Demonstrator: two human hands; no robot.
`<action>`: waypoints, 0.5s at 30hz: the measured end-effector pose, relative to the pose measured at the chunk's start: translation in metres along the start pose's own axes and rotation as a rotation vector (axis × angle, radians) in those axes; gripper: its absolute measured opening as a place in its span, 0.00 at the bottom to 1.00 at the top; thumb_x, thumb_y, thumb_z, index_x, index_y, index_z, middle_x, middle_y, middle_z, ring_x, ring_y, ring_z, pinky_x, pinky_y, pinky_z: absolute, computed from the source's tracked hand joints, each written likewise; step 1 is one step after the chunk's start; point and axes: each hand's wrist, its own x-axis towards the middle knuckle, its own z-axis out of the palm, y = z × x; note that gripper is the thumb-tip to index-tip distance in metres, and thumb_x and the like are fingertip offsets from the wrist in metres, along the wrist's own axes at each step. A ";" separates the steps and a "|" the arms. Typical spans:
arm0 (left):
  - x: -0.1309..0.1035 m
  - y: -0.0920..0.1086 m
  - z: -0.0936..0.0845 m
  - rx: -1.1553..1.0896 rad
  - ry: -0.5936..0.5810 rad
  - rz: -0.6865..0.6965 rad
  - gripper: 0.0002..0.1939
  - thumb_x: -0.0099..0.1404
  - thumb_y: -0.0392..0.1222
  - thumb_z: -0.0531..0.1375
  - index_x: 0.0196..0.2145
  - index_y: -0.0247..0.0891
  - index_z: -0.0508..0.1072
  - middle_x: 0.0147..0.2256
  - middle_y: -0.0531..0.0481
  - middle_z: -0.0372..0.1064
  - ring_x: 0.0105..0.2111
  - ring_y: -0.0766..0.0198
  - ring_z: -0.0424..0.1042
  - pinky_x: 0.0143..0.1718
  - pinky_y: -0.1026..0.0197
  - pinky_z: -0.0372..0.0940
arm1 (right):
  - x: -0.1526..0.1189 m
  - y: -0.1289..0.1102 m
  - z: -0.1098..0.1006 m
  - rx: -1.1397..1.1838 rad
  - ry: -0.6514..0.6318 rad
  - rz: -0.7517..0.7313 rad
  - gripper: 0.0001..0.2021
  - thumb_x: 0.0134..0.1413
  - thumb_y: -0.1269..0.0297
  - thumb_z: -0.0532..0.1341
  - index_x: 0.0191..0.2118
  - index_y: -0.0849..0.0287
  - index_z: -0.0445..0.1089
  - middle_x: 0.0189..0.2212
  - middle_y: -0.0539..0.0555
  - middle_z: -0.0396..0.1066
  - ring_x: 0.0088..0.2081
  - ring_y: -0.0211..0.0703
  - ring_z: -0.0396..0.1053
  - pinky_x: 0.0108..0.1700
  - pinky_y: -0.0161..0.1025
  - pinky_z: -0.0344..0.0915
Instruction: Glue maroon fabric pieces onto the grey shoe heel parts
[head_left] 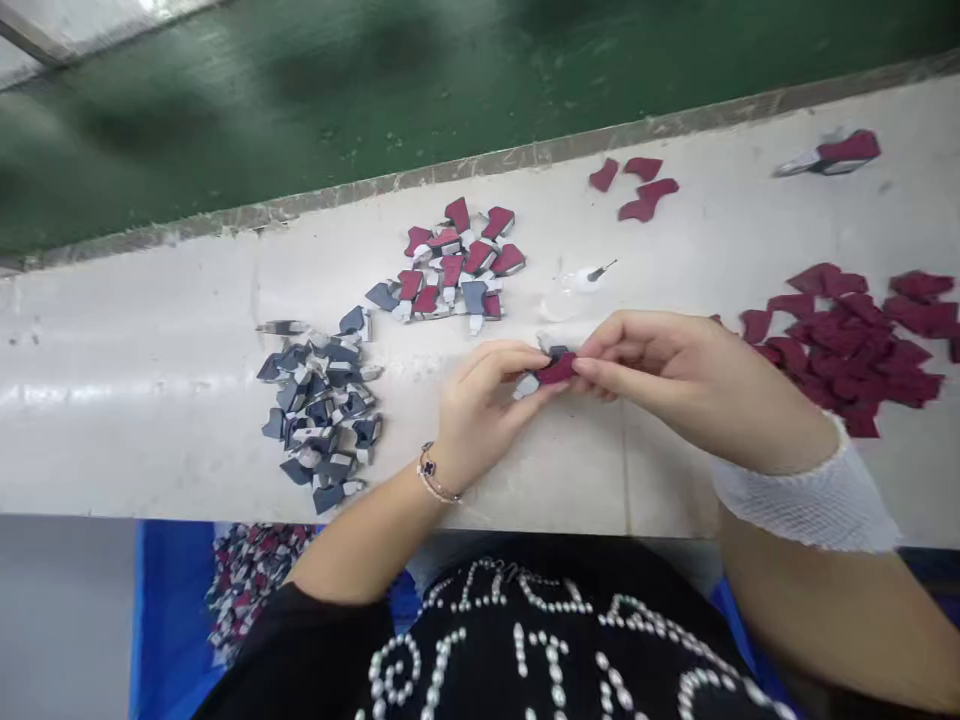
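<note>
My left hand pinches a small grey-and-white piece between thumb and fingers, above the middle of the table. A dark red cut-out patch lies against the piece's face. From the other side, my right hand has its thumb and index finger closed on the patch's right end. The fingertips of both hands nearly meet and hide part of the piece. Right of my right hand is a heap of loose dark red patches. Left of my left hand lies a pile of grey-and-white pieces without red patches.
Behind my hands is a cluster of pieces, mostly red-faced. A small translucent bottle with a dark thin tip lies nearby. Several loose patches and a single red-faced piece lie farther back. A blue bin of pieces stands below the table's front edge.
</note>
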 end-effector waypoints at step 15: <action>-0.002 0.000 0.000 -0.163 -0.040 -0.050 0.16 0.59 0.34 0.73 0.44 0.40 0.78 0.41 0.49 0.79 0.42 0.64 0.80 0.45 0.60 0.78 | 0.002 0.006 -0.005 -0.016 -0.009 0.018 0.21 0.55 0.42 0.68 0.34 0.57 0.71 0.31 0.53 0.74 0.34 0.44 0.72 0.35 0.40 0.67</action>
